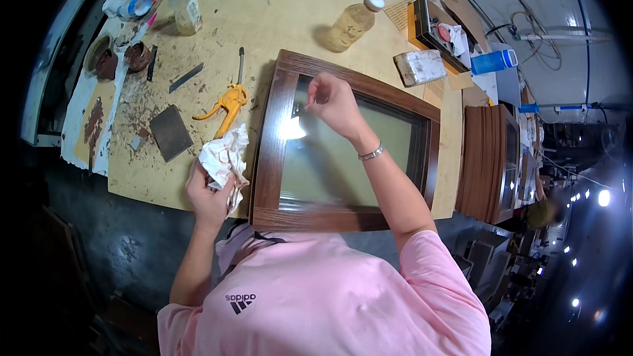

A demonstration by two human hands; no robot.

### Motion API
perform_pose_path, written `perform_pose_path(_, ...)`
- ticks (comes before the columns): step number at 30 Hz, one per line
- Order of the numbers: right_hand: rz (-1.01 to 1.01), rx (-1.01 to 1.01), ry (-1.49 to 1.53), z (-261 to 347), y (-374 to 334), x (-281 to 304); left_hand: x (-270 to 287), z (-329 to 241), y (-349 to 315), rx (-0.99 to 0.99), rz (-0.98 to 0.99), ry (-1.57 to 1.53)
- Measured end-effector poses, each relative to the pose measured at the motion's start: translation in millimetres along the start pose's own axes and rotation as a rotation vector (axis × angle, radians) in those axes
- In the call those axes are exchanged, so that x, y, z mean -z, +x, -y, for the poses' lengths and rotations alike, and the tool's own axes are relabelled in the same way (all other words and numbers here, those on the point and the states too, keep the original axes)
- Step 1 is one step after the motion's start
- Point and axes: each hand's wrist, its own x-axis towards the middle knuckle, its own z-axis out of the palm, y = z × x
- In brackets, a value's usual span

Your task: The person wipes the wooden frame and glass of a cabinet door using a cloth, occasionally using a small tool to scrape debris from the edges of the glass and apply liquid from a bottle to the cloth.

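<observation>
one brown wooden rectangular frame (271, 158), long axis apparently left-to-right
left hand (208, 196): grip clamped on crumpled white cloth (224, 156); right hand (336, 107): grip pinched together over the clear glass pane (336, 175).

Framed panel (316, 175): rectangular, with a dark brown wood-grain frame (264, 175) enclosing a glass pane (330, 161). The panel lies flat on the pale surface (283, 3), its near rail at the near edge. The pane is glossy; a bright reflection shows at its left side. Wad (224, 155): white, crumpled, irregularly folded; paper or cloth cannot be determined. The wad is held bunched in the left grip (208, 198), just beside the frame's left side.
</observation>
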Motion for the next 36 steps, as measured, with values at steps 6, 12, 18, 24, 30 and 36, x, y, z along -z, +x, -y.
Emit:
perform_pose_path(6,0.03,-0.03,0.007,-9.3,15.0,2.2,0.8,3.9,1.8,0.006,0.013,0.01)
perform_pose_path(12,-0.008,-0.046,-0.032,-10.8,22.8,-2.4,1.5,6.7,4.3,0.008,0.015,0.045)
perform_pose_path(18,-0.081,-0.033,-0.257,-6.7,21.1,-7.6,1.0,7.3,7.6,0.024,0.014,0.019)
perform_pose_path(24,-0.116,-0.049,-0.348,11.9,15.1,-12.1,0.6,10.3,8.3,0.035,0.025,0.03)
perform_pose_path(30,-0.226,-0.072,-0.37,10.7,14.8,-19.5,-2.0,5.8,6.8,0.043,0.017,-0.015)
perform_pose_path(36,-0.234,-0.036,-0.445,5.7,17.4,-19.2,-0.8,-15.4,6.6,-0.219,0.079,0.204)
